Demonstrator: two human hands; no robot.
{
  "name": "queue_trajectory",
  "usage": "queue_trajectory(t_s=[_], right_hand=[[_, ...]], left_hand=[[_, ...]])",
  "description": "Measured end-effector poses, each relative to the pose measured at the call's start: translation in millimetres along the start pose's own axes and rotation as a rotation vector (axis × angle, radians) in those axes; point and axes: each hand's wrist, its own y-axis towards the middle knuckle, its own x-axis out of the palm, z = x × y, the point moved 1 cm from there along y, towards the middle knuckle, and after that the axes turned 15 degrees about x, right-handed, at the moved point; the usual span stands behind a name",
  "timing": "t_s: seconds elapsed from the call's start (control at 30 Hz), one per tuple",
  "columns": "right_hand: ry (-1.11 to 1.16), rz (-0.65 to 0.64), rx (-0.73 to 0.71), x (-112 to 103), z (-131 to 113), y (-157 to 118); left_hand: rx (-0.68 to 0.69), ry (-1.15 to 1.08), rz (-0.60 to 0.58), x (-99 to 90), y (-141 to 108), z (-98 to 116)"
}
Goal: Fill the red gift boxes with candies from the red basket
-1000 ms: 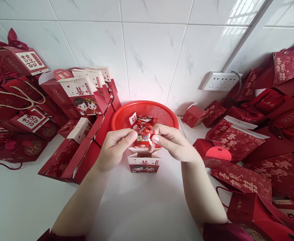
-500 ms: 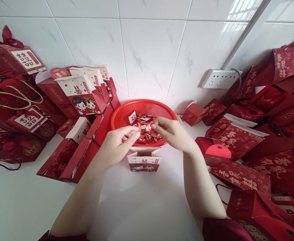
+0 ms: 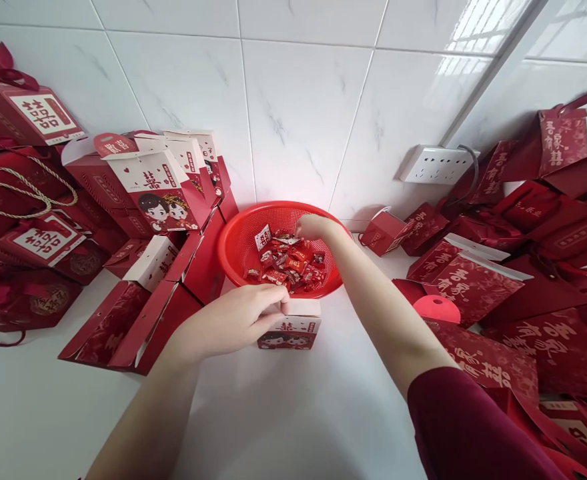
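Observation:
My left hand is above the open top of a small red-and-white gift box printed with two cartoon figures. Its fingers are curled together at the box's left flap, and whatever they hold is hidden. My right hand reaches over the back right of a red plastic basket. Its fingers are bent down and mostly out of sight. Several red-wrapped sweets lie in the basket, along with a white square packet.
Red and white gift boxes are stacked on the left, with open red cartons before them. Many red gift bags crowd the right side. A white power strip is at the tiled wall behind the basket.
My hands, which were together over the basket at a red-wrapped sweet, have parted. The left came down to the small box; the right moved to the basket's back.

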Motion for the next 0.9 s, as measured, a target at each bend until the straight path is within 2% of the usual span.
queue_trajectory(t_s=[0.1,0.2,0.3,0.4,0.5,0.6,0.63,0.7,0.73,0.8,0.9], right_hand=[[0.002,-0.126,0.029,29.2,-6.3,12.4],[0.02,-0.187,0.06,49.2,-3.2,17.2],[0.062,-0.199,0.089,49.6,1.9,19.5],[0.153,-0.153,0.065,34.6,3.1,13.0],[0.303,-0.054,-0.029,17.4,2.0,-13.6],[0.505,0.028,-0.166,9.3,3.3,-60.7],[0.607,0.028,-0.233,8.9,4.0,-78.5],[1.013,-0.046,-0.429,9.5,4.7,-112.8],[1.144,-0.06,-0.476,10.3,4.7,-127.6],[1.314,-0.048,-0.488,12.1,3.5,-150.6],[1.453,0.009,-0.428,13.4,-0.1,-168.9]], left_hand=[[0.028,-0.002,0.031,-1.2,-2.0,0.4],[0.038,0.005,0.048,-3.1,-3.6,0.9],[0.036,0.034,0.033,-4.4,-4.5,1.3],[0.039,0.042,0.066,-4.1,-5.2,0.7],[0.002,0.051,0.152,-2.1,-5.3,-2.0],[-0.072,0.019,0.322,-0.6,-3.5,-4.7],[-0.09,0.006,0.383,-0.3,-2.5,-5.0],[-0.106,-0.011,0.485,0.2,0.0,-4.3],[-0.107,-0.021,0.523,0.7,1.3,-3.3],[-0.096,-0.06,0.577,2.2,3.7,-0.9],[-0.043,-0.121,0.604,5.9,6.0,2.6]])
